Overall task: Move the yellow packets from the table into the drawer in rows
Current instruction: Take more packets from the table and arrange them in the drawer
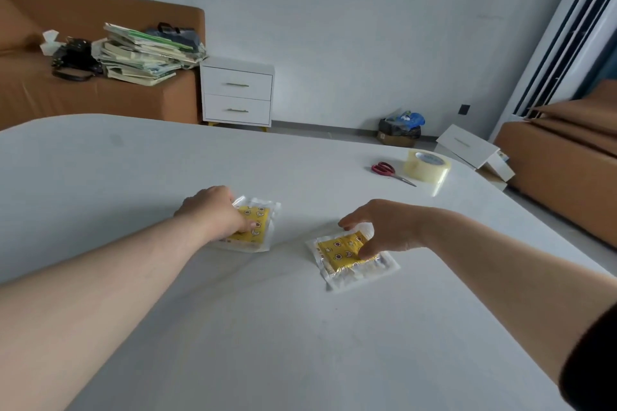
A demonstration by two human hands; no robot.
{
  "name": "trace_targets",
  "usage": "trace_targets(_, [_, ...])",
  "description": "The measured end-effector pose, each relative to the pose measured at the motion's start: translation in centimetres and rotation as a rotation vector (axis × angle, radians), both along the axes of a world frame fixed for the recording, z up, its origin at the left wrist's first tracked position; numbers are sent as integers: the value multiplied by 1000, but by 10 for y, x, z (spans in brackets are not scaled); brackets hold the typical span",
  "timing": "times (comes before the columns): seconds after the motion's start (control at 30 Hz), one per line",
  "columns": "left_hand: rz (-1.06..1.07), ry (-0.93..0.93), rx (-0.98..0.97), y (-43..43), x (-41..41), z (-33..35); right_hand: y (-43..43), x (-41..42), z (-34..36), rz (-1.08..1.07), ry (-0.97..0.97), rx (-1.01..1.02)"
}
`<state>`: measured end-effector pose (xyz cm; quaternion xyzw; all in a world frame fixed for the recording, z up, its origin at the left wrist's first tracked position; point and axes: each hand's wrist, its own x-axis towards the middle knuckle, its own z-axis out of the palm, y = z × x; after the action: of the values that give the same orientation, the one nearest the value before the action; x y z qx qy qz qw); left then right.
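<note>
White tabletop (300, 344) fills the foreground of a pale-walled room, with a roll of clear tape (427, 165) standing near its far right edge. Red-handled scissors (387, 170) lie just left of the tape. Nearer the camera than the tape and to its left, the right hand (384, 227) pinches the far edge of the right packet (337, 252) between thumb and curled fingers, lifting that edge slightly. Farther left of the tape, the left hand (213, 213) lies over the left packet (258, 220), fingers curled down onto its yellow face, gripping it; the packet lies flat on the table. Beyond the tape, a loose drawer (467, 145) sits on the floor. Far left of the tape, against the wall, a white nightstand (237, 93) has both its drawers closed, beside a brown sofa (83, 97) piled with books (143, 57).
</note>
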<state>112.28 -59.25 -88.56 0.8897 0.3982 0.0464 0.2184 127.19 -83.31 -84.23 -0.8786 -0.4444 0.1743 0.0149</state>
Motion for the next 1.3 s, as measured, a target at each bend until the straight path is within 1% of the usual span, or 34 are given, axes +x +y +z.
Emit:
trace_targets(0.1, [-25,-43,-61,3,2,1,3,1,-3,-5,1,-10])
trace_targets(0.27, [28,-65,-169,8,5,4,6,4,-6,-37,-14,22])
trace_targets(0.33, [17,-84,-253,13,4,5,6,6,-6,-50,-19,51])
trace_targets(0.4, [37,-150,-362,19,3,5,5,9,-5,-78,9,103])
trace_targets(0.5, [94,-258,-548,21,-4,9,2,15,-4,-157,94,187])
trace_targets(0.6, [98,-287,-731,19,-9,16,-4,17,-1,-264,189,267])
trace_targets(0.67, [92,-329,-799,17,-12,18,-9,15,1,-331,277,331])
trace_targets(0.77, [82,-462,-858,10,-20,21,-23,4,4,-421,391,454])
trace_targets(0.83, [79,-567,-936,2,-30,23,-35,-9,4,-491,470,585])
trace_targets(0.93, [70,-661,-1043,-21,-51,27,-55,-39,3,-589,640,811])
trace_targets(1.07, [86,-763,-1125,-66,-90,32,-90,-89,12,-646,868,997])
trace_targets(1.17, [99,-807,-1184,-104,-121,34,-121,-125,16,-660,959,1033])
trace_targets(1.3, [113,-769,-1241,-157,-161,35,-165,-163,12,-728,956,974])
